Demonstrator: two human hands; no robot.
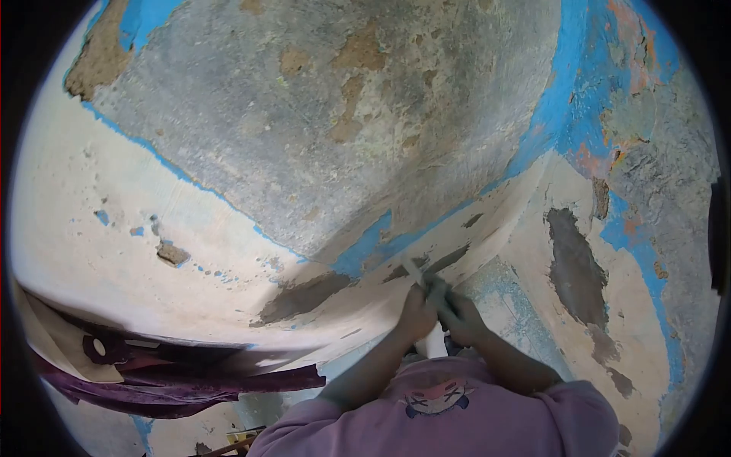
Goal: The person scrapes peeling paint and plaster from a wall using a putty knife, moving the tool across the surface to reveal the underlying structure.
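Both hands are together in front of the chest, low in the view and right of its middle. My left hand [416,314] is closed with its fingers bent, close against a thin, pale flat tool [415,270] that points up toward the wall. Closed round a greyish object at the tool's lower end, my right hand [461,316] touches or nearly touches the left. What that object is cannot be made out. A white strip [435,343] shows below the hands. Just beyond them are dark grey patches [447,260] on the cream wall.
The wall [190,221] has cream paint below, blue edges and bare grey plaster [251,129] above. A corner with more patches [576,266] stands at right. Dark purple cloth [175,388] hangs over something at lower left.
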